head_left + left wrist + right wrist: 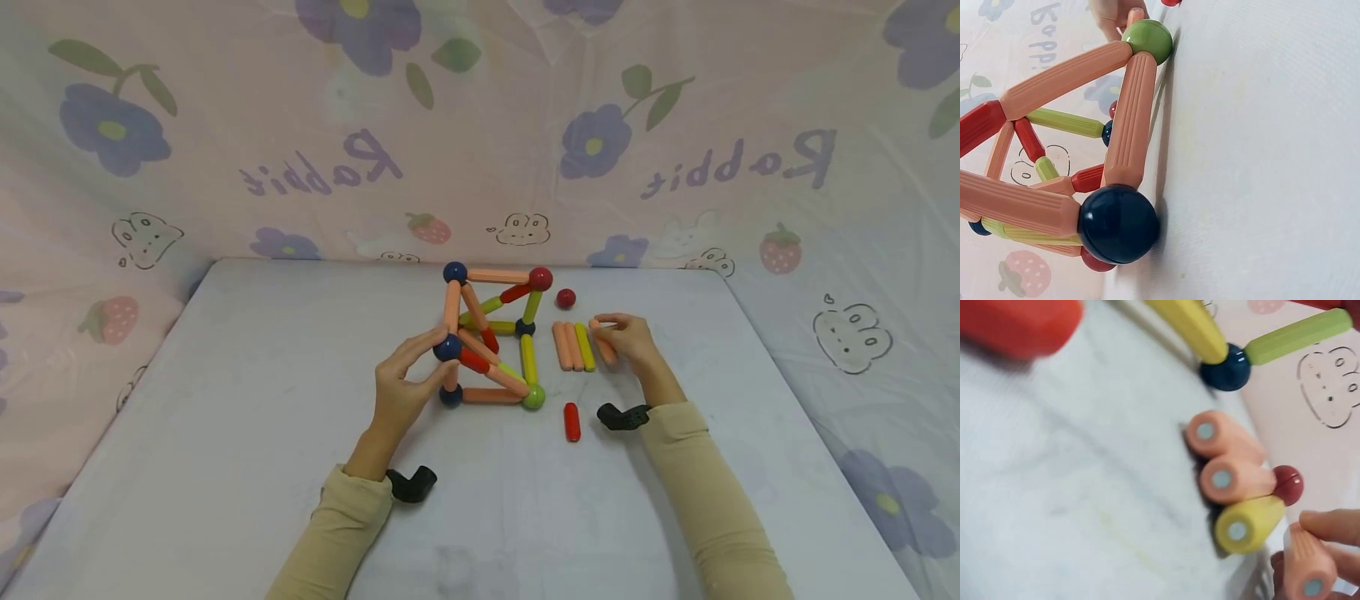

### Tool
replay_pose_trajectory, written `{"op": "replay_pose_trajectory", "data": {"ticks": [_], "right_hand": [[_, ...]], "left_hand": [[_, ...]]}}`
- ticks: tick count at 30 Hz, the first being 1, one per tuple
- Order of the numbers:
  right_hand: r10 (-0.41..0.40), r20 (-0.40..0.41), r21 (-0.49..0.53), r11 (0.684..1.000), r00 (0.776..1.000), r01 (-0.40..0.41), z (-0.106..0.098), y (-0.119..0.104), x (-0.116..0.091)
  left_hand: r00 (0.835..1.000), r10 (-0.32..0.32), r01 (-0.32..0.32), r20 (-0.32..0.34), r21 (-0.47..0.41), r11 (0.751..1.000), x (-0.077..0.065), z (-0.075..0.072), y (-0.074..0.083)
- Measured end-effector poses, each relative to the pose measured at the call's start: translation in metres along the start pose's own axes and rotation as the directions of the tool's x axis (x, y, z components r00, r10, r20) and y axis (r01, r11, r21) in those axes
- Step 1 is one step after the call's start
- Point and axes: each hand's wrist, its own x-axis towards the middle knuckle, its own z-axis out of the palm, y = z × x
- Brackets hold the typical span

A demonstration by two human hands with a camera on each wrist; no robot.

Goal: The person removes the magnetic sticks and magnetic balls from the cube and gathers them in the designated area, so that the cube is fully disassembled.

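A: Where's the frame of rods and balls (pixel 490 339)?
B: Standing mid-counter (pixel 225 417), in front of the person, a green ball (pixel 534 396) at its near right corner.
A: And the left hand (pixel 405 383)?
B: At its near left side. The grip is parted just enough for thumb and fingers to pinch the upper blue ball (pixel 447 347).
A: The right hand (pixel 628 339)?
B: Its grip is closed round a peach rod (pixel 603 346); whether that touches the counter, I can't tell.
A: What's beside it?
B: A yellow rod (pixel 585 347), then two peach rods (pixel 568 347), in a row. A loose red ball (pixel 566 298) lies beyond them, a red rod (pixel 572 422) nearer the person.
A: Further out?
B: A rabbit-print cloth (pixel 480 167) behind the counter.
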Motion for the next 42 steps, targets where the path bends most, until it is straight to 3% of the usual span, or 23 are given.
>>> {"op": "replay_pose_trajectory", "data": {"ticks": [11, 18, 27, 35, 42], "right_hand": [[0.054, -0.004, -0.063, 0.997, 0.999, -0.054, 0.005, 0.002, 0.002], [0.049, 0.007, -0.055, 0.997, 0.999, -0.048, 0.005, 0.003, 0.002], [-0.012, -0.058, -0.031, 0.999, 0.998, 0.011, 0.009, 0.003, 0.005], [0.011, -0.097, -0.037, 0.999, 0.995, -0.014, 0.007, -0.001, 0.002], [-0.098, -0.189, -0.072, 0.994, 0.977, 0.085, 0.006, -0.011, -0.014]], "left_hand": [[1.0, -0.001, 0.001, 0.0, -0.012, 1.0, -0.003, 0.0, -0.002], [1.0, 0.001, -0.001, 0.006, -0.006, 1.0, -0.003, 0.0, -0.003], [1.0, 0.003, -0.003, 0.002, 0.004, 1.0, -0.002, -0.001, -0.003], [1.0, -0.004, 0.004, 0.004, 0.008, 1.0, -0.002, -0.001, -0.002], [1.0, -0.012, 0.012, 0.003, 0.024, 1.0, -0.002, -0.001, -0.001]]}}
